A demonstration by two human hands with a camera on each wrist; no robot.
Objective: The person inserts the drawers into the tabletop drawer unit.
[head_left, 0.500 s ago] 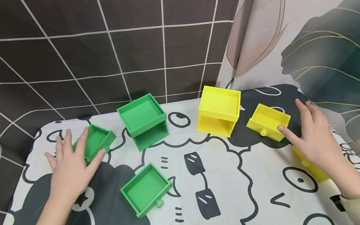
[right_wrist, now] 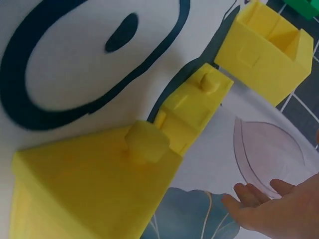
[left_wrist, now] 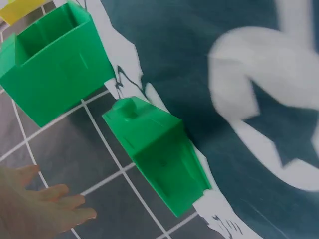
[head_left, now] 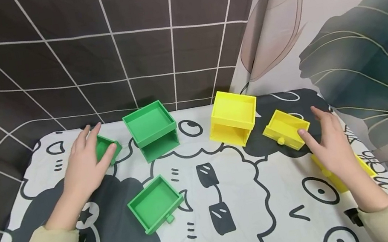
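My left hand (head_left: 84,168), fingers extended, hovers over the small green drawer (head_left: 109,148) at the back left and partly hides it. In the left wrist view that green drawer (left_wrist: 162,149) is apart from the fingertips. On the other side, my right hand (head_left: 333,148) is held with its fingers loosely spread. Its thumb tip overlaps the right corner of a yellow drawer (head_left: 286,128) in the head view. A second yellow drawer (head_left: 332,179) lies under the right wrist, partly covered; its round knob (right_wrist: 147,142) shows large in the right wrist view.
A green box frame (head_left: 149,124) and a yellow box frame (head_left: 233,112), both with an open lower slot, stand at the back middle. Another green drawer (head_left: 155,203) sits nearer the front. Behind the table hangs a dark gridded cloth (head_left: 146,51).
My left hand has moved right, covering more of the green drawer. My right hand has shifted only slightly, still beside the yellow drawer. The view has shifted a little.
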